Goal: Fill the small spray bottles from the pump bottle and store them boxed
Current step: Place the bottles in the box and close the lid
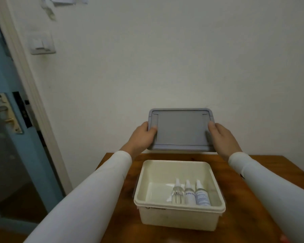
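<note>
Sitting on wood table point(249, 172): cream box point(179, 218), open. Grey lid point(181, 130) held in the air beyond it, left hand point(144, 135) and right hand point(223, 135) gripping its short ends, thumbs on top. Three spray bottles point(189, 193) lie side by side in the box; middle label reads "baby", rest unreadable.

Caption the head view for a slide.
Both hands, left and right, hold grey lid above box containing three spray bottles.
</note>
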### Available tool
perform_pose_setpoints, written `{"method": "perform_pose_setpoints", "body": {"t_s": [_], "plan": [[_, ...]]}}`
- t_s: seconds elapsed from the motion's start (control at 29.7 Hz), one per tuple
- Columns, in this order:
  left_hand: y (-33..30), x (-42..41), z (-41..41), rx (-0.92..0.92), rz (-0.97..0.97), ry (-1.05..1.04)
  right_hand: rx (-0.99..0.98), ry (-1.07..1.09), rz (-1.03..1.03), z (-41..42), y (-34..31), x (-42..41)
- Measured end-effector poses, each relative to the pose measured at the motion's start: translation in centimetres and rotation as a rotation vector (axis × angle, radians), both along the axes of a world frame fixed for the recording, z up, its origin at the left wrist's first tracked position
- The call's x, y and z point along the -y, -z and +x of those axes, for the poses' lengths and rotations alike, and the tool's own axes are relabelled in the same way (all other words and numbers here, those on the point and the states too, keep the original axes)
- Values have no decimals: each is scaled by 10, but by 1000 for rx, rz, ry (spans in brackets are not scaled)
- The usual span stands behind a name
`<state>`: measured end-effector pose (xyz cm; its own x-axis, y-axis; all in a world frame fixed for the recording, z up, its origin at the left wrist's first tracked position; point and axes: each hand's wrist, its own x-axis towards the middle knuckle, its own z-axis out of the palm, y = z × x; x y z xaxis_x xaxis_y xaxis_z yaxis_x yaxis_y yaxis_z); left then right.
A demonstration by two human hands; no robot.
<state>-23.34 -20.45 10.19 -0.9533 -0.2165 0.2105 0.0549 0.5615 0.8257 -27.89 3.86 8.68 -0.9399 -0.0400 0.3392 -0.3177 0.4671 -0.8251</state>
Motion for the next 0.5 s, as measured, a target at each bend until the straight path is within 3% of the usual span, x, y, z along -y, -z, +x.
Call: {"method": "perform_pose_setpoints", "body": {"t_s": [0.17,0.5], "plan": [[13,-6,41,-10,167,-109,53,-35,-19,41,7,1],[48,-8,88,155,237,-137,196,-85,54,92,45,3]]}}
